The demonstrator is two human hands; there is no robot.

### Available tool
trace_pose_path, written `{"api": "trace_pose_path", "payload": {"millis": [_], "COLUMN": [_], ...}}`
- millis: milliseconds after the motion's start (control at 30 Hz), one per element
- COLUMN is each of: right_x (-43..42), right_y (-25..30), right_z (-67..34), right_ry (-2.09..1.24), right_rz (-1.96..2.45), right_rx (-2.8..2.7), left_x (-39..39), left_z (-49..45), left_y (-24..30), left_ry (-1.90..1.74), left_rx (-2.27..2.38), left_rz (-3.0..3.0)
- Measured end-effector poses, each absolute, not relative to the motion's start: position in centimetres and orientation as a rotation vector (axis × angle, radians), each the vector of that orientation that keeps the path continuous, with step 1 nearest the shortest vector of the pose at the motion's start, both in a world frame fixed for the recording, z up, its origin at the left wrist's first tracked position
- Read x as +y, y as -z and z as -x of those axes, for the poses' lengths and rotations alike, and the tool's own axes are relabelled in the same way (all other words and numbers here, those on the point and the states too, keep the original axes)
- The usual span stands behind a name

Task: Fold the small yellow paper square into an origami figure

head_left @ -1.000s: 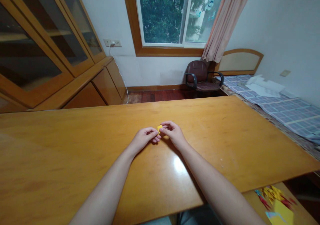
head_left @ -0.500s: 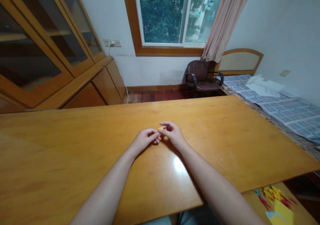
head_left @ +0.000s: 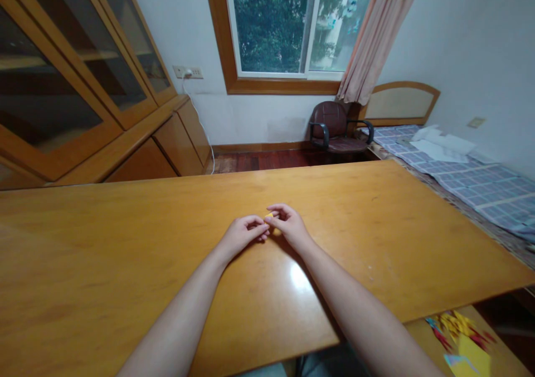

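Between my fingertips, over the middle of the table (head_left: 125, 237), is a small yellow piece of paper (head_left: 270, 215), mostly hidden by the fingers. My right hand (head_left: 288, 223) pinches it between thumb and fingers. My left hand (head_left: 246, 231) is closed too, thumb against fingertips, meeting the paper's left edge. The two hands nearly touch each other. How the paper is folded is too small to make out.
At the lower right, below the tabletop, lie yellow paper (head_left: 474, 354) and a heap of yellow and red pieces (head_left: 455, 325). A brown armchair (head_left: 332, 123) and a bed with a checked cover (head_left: 472, 182) stand beyond. A glass-fronted cabinet (head_left: 121, 126) lines the left.
The left fingertips have shifted slightly to the right, and less of the yellow paper shows between the hands. The right hand has barely moved.
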State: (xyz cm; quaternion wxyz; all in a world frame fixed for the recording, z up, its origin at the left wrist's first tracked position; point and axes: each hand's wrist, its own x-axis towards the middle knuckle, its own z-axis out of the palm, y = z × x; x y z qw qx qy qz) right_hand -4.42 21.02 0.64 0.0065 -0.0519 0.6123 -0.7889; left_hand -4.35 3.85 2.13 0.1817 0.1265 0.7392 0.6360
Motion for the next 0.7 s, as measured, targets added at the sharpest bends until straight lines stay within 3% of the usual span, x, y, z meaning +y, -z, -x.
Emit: {"api": "trace_pose_path", "payload": {"millis": [500, 700], "right_x": [21.15, 21.10], "right_y": [-0.86, -0.94], "right_z": [4.47, 4.35], "right_ry": [2.495, 2.423], "right_rz": [0.159, 0.244], "right_rx": [1.881, 1.867], "left_x": [3.77, 3.85], "left_z": [4.44, 4.52], "left_y": [-2.31, -1.89], "left_ry": [-1.909, -1.786], "left_rx": [2.036, 2.126], "left_rz": [-0.253, -0.334]}}
